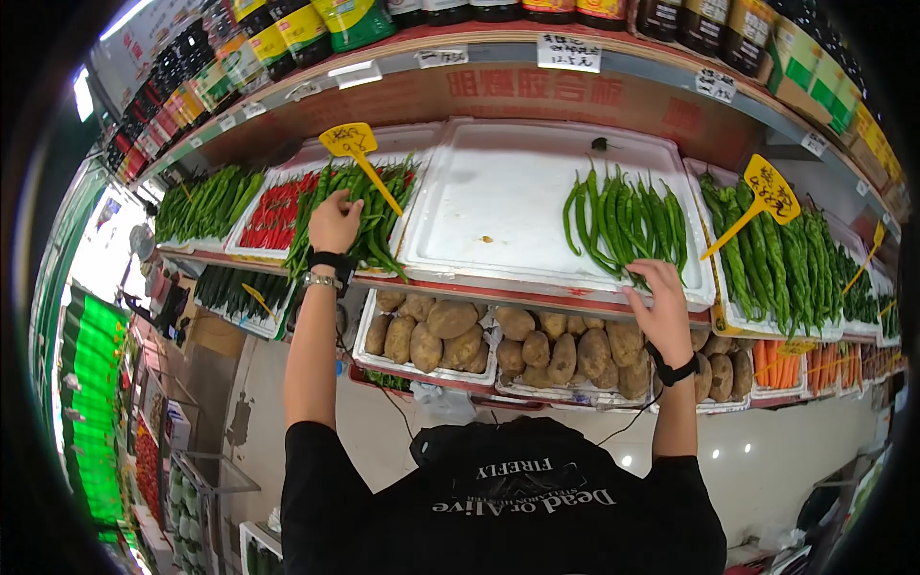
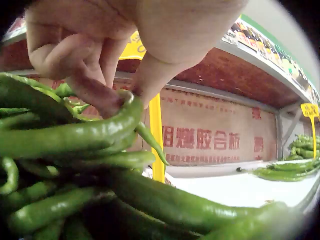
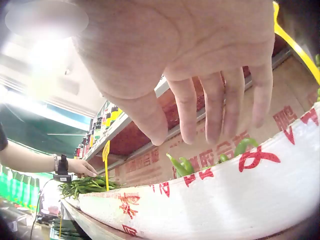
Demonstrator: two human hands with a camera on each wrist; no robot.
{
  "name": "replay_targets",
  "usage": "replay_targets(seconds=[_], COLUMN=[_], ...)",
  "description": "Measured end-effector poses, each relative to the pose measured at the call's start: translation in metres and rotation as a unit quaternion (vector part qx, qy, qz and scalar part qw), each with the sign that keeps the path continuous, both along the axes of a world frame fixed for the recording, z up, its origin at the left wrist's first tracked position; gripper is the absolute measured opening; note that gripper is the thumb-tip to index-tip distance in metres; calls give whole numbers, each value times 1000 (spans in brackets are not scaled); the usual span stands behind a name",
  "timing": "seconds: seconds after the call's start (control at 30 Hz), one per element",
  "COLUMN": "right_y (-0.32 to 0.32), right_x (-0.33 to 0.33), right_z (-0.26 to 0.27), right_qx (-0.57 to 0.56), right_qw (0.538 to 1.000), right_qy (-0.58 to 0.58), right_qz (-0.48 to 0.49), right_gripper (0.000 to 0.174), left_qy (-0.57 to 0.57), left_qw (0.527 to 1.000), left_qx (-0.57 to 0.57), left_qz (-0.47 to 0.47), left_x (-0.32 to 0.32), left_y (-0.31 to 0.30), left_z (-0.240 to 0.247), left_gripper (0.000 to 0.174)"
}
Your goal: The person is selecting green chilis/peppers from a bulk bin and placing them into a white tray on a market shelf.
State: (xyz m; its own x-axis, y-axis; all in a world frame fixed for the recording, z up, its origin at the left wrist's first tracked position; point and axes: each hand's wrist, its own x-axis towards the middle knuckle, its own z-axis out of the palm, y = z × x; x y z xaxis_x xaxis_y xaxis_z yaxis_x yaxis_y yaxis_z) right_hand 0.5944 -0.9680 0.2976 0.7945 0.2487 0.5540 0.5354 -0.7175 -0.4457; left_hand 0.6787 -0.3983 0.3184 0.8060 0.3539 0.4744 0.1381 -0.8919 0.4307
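Observation:
My left hand (image 1: 334, 222) is over a pile of green chili peppers (image 1: 376, 235) heaped beside red chilies (image 1: 275, 213). In the left wrist view, thumb and fingertips pinch the end of a curved green chili pepper (image 2: 75, 136) on top of the pile. My right hand (image 1: 661, 292) hovers at the front rim of a white foam tray (image 1: 470, 211). Its fingers (image 3: 213, 107) hang down, spread and holding nothing, in the right wrist view. Just beyond them, a row of green chili peppers (image 1: 628, 216) lies side by side at the tray's right end.
Yellow price signs (image 1: 347, 140) stand among the peppers. Another tray of long green peppers (image 1: 767, 254) adjoins on the right. Potatoes (image 1: 426, 345) and carrots (image 1: 774, 364) fill a lower shelf. Bottled sauces line the upper shelf (image 1: 422, 43), overhanging the trays.

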Motion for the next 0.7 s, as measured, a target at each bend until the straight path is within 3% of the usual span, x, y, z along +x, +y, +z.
replay_targets(seconds=[0.1,0.23,0.37,0.47,0.7], right_y=[-4,-9,-9,0,21], right_x=[1,10,23,30,44], right_z=[-2,-6,-18,-22,-34], right_qx=[3,-3,-15,-26,-50], right_qw=[1000,1000,999,999,998], right_qy=[-5,-15,-28,-28,1], right_qz=[-10,-23,-43,-36,-42], right_gripper=[30,30,29,29,19], left_qy=[-24,-44,-121,-82,-63], left_qw=[997,998,981,973,957], left_qx=[73,38,116,94,147], left_qz=[4,-27,-101,-192,-242], left_x=[-10,-44,-87,-115,-130], left_y=[-18,-44,-84,-122,-178], left_z=[-2,10,-1,-27,-72], left_gripper=[49,48,43,40,48])
